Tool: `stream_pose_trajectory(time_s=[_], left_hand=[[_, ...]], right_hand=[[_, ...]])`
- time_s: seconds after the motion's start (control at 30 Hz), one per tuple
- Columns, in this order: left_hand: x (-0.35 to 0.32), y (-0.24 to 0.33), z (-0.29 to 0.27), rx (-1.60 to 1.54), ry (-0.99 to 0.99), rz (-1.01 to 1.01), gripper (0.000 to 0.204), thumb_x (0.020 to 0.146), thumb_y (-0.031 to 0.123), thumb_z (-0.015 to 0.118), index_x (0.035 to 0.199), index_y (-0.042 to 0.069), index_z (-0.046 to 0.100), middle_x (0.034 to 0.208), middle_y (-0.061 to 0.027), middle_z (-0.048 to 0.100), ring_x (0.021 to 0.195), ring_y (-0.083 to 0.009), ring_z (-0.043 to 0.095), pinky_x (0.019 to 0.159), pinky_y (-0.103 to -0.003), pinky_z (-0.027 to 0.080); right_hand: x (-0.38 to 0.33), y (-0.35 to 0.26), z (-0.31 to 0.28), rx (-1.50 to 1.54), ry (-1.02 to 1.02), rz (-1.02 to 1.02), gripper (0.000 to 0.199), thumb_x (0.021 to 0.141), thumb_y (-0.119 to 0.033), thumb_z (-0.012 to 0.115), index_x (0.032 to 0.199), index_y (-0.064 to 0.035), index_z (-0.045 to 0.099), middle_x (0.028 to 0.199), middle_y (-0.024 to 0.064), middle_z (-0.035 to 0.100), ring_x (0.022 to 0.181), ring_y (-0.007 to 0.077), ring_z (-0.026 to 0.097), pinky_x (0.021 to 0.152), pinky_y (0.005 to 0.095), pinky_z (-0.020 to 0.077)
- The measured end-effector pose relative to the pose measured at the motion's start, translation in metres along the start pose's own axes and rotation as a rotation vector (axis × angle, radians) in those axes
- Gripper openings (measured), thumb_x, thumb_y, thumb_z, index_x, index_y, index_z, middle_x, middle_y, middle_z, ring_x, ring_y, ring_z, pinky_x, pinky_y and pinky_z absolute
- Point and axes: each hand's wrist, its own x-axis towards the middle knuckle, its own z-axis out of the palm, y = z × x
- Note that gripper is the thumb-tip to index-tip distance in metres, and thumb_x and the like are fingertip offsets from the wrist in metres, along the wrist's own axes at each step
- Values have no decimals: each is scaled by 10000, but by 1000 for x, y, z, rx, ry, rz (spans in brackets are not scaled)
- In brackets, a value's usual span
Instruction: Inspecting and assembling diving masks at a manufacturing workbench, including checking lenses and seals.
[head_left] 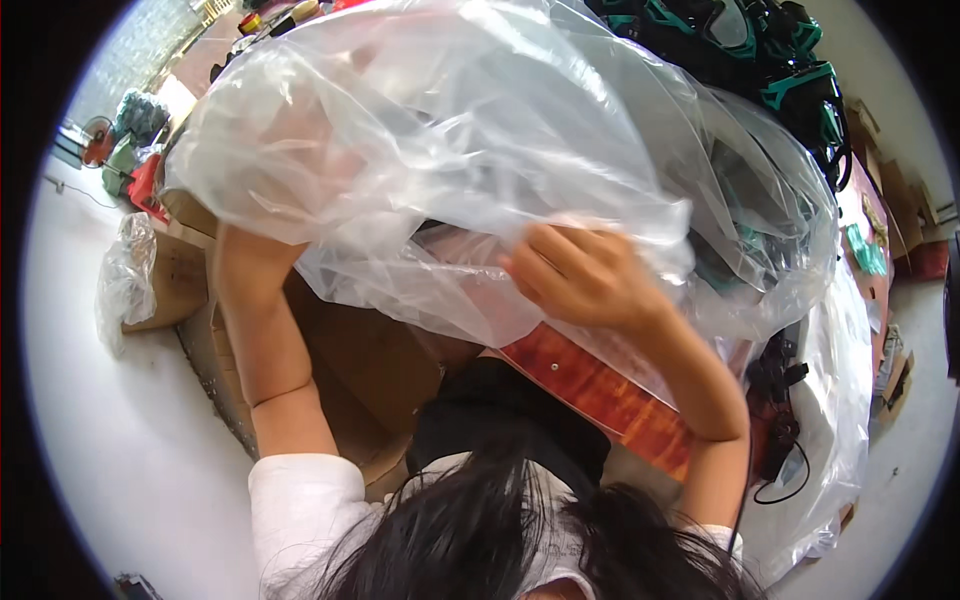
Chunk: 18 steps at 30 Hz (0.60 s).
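Observation:
A large clear plastic bag (470, 130) spreads over the work surface in front of me, puffed up and wrinkled. My left hand (310, 135) reaches up inside it or beneath its film. Through the cloudy plastic only a blurred shape of that hand shows, so its fingers cannot be made out. On the right, my right hand (580, 270) is closed, with curled fingers pinching the bag's near edge. Some motion blur lies over its knuckles. Below that edge, a reddish-brown wooden table edge (610, 395) shows close to my lap.
Black and teal goggle-like items (740, 50) are piled at the far right, some under clear plastic. An open cardboard box (350, 370) stands below my left arm. Another carton (175, 275) with plastic draped on it is at left. A black cable (785, 485) hangs at right.

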Motion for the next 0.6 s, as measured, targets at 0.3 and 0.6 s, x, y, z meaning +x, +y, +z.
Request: stream_pose_trajectory(time_s=[0.3,0.6], left_hand=[[57,-6,-85,-755,-864,-495,717,710,355,812,1374,262,558,942,-42,667,700,-219,598,721,-335,501],[80,22,-2,-1044,-385,-381,661,895,405,671,1486,266,410,626,-68,617,542,-155,609,576,-297,472]], right_hand=[[68,53,125,-155,286,522,351,769,-98,639,1117,-51,636,1207,184,558,1045,345,578,899,451,492],[96,-33,229,246,117,491,473,815,-252,604,1265,-118,550,1170,118,619,615,210,657,506,371,470]])
